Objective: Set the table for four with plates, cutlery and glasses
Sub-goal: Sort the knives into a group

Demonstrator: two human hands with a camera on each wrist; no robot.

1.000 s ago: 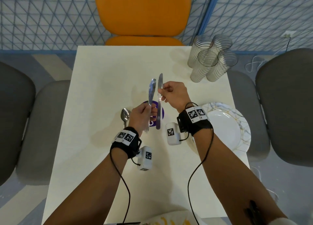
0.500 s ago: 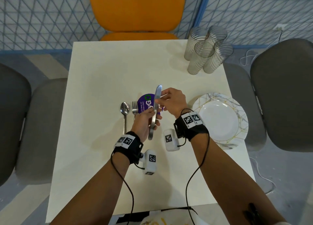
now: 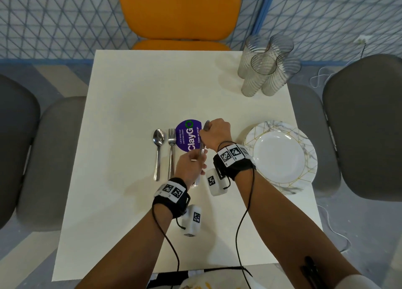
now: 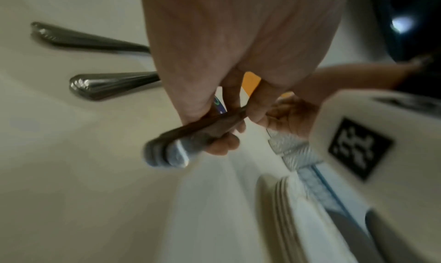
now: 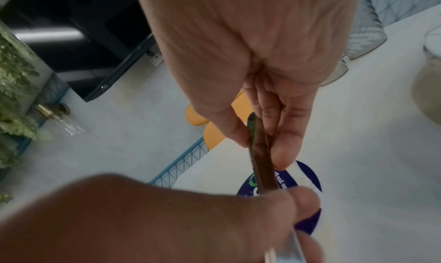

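Both hands hold table knives [image 3: 201,146] together, low over the purple round sticker [image 3: 187,135] at the middle of the white table [image 3: 134,105]. My left hand [image 3: 196,158] grips the handles, and two handle ends [image 4: 171,152] show side by side in the left wrist view. My right hand [image 3: 205,132] pinches the serrated blade [image 5: 260,154] between thumb and fingers near its tip. A spoon [image 3: 158,153] and a fork [image 3: 171,153] lie parallel just left of the sticker. A stack of marbled plates [image 3: 280,158] sits at the right edge. Several ribbed glasses [image 3: 265,68] cluster at the far right corner.
An orange chair [image 3: 179,12] stands at the far side, with grey chairs at the left [image 3: 19,149] and right [image 3: 365,123]. A blue mesh fence [image 3: 54,16] runs behind the table. Cables trail from my wrist bands along both forearms.
A second ago each hand held a knife upright and apart. The knives came together and sank toward the table, and now both hands hold them low over the sticker.
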